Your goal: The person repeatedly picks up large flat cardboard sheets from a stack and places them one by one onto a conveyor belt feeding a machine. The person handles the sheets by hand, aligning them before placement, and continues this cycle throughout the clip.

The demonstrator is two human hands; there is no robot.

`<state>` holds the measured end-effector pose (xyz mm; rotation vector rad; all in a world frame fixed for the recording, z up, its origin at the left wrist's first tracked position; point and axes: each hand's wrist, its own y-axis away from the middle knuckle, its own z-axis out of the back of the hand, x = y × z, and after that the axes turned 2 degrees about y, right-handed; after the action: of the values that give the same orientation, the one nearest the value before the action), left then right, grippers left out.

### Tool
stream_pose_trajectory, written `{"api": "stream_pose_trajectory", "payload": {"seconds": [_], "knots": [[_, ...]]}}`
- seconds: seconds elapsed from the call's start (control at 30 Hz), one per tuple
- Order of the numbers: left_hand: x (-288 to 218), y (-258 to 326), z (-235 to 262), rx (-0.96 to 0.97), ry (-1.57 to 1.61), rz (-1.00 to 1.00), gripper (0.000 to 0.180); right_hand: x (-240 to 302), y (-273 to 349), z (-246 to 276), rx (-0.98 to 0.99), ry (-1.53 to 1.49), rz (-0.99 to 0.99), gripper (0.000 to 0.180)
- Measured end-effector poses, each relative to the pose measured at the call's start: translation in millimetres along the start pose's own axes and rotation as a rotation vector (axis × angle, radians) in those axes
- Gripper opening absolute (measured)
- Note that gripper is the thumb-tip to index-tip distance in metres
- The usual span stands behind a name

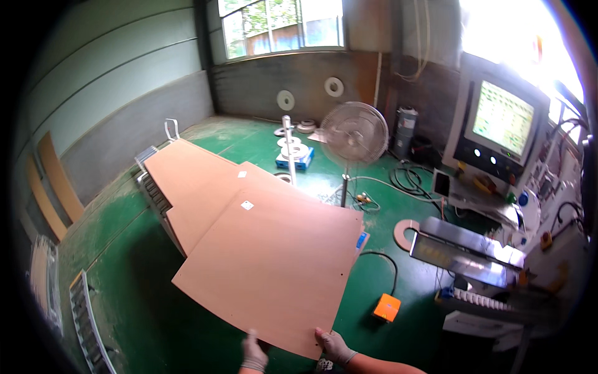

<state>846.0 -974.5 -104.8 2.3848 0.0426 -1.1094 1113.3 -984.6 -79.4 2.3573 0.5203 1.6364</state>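
Observation:
A large flat tan board (274,268) with a white label (247,205) stretches out in front of me, overlapping other tan boards (193,171) stacked beyond it. Both my hands wear pale gloves and are at its near edge. My left hand (253,354) grips that edge left of the near corner, its fingers partly hidden. At the near right corner my right hand (334,346) has its thumb on top of the board and the other fingers out of sight below. A small dark hole shows by that thumb.
A pedestal fan (354,134) stands beyond the boards. To the right are a machine with a screen (503,118), a metal housing (464,255) and an orange foot pedal (387,308) on a cable. A ladder-like metal frame (89,321) lies at the left on the green floor.

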Motion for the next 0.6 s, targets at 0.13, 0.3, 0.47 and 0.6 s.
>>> {"api": "stream_pose_trajectory", "payload": {"seconds": [0.13,0.3,0.47,0.6], "knots": [[-96,-86,99,-0.237,0.087,-0.272,0.035,17,39,31,-0.166,-0.034,-0.056,0.033],[-140,-108,149,-0.350,-0.260,-0.473,0.040,42,97,101,-0.347,0.004,-0.137,0.031],[-188,-55,79,-0.101,-0.924,0.071,0.029,42,144,142,-0.490,-0.114,-0.125,0.034],[-176,-107,26,0.431,-1.102,-0.012,0.039,60,167,170,-0.486,-0.073,0.022,0.039]]}}
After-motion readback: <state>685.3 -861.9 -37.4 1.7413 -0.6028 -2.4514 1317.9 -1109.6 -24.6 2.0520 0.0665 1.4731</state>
